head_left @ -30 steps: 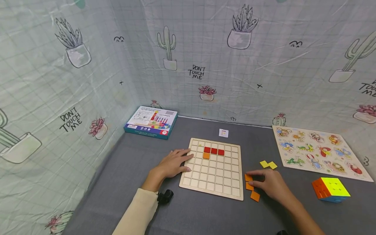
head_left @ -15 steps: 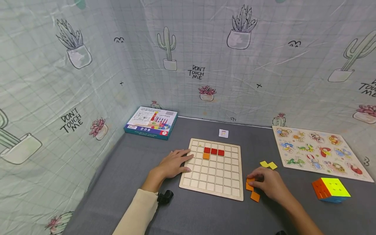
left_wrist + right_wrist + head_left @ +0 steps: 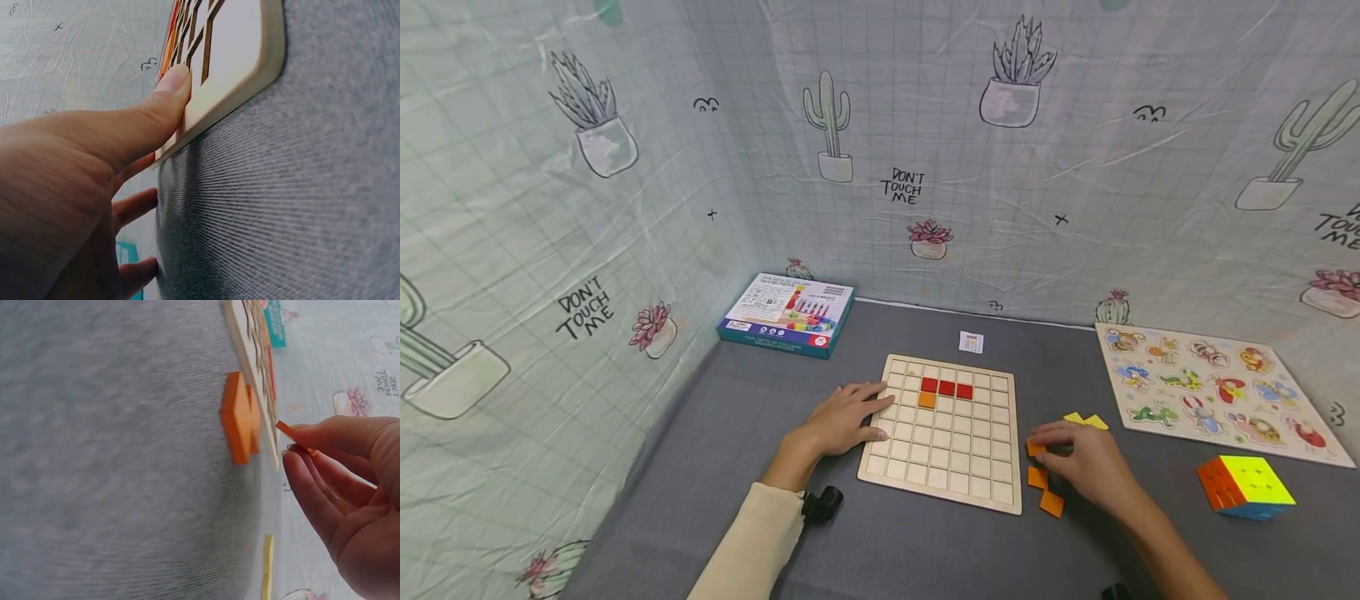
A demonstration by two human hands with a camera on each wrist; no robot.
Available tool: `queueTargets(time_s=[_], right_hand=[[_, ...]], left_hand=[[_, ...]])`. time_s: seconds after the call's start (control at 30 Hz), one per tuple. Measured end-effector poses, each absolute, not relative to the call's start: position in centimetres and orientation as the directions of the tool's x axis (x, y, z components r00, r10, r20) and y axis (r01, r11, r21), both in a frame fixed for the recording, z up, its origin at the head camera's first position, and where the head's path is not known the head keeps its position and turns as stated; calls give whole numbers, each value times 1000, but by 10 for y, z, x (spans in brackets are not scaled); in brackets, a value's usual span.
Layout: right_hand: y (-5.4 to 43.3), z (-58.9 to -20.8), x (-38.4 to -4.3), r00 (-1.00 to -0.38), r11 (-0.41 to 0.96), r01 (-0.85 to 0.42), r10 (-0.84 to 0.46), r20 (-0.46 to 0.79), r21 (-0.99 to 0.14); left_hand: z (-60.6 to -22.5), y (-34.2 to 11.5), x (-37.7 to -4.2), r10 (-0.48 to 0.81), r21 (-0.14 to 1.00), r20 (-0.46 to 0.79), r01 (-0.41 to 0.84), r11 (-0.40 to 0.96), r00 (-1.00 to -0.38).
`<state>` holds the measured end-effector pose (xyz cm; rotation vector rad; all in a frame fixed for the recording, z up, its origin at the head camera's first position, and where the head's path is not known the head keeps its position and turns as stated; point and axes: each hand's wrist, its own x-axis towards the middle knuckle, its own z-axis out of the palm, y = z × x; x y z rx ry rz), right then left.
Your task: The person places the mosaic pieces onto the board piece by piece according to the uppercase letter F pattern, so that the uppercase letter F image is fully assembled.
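Note:
My left hand (image 3: 842, 419) rests on the left edge of a wooden grid board (image 3: 940, 478), fingers spread; in the left wrist view its thumb (image 3: 170, 87) lies on the board's rim. Three red square tiles (image 3: 947, 387) sit in a row on the board, with one orange tile (image 3: 927, 400) under the leftmost. To the right of the board, my right hand (image 3: 1088, 462) pinches another orange square tile (image 3: 284, 429) between thumb and fingers, raised off the cloth. Two loose orange tiles (image 3: 1052, 503) lie just below that hand. Yellow tiles (image 3: 1096, 422) lie behind it, partly hidden.
A small printed card (image 3: 971, 342) lies behind the board. At the back left is a flat toy box (image 3: 786, 315). An insect picture puzzle (image 3: 1217, 383) and a puzzle cube (image 3: 1246, 486) are on the right. Patterned curtains enclose the back and left.
My right hand has drawn one orange tile back, away from the loose ones, and now pinches it apart from them. The left hand stays on the board.

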<state>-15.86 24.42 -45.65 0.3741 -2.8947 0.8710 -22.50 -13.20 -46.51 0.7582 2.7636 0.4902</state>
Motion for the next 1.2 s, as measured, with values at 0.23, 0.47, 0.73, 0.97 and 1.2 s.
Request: queueTargets(time_s=[0.23,0.47,0.73,0.97,1.2], right_hand=[[237,-447,-163,-961,786,-275,-202,190,-554],[214,-442,-171,-965,750,-263,-211,158,-607],[178,-447,-182,-954,701,-299,-240,182,-647],[153,-458,-193,-955,677,-293,-248,165,-675],[130,-458,-203,-962,632,-255,-238,130,-732]], left_hand=[[-464,-132,-224,523,377,-137,444,813,-842],[-463,-132,-226,515,379,-138,436,817,-846],[-463,-132,-227,517,368,-143,439,820,-844],[-462,-131,-226,515,368,-139,438,820,-846],[-462,-131,-225,510,368,-146,432,823,-847]])
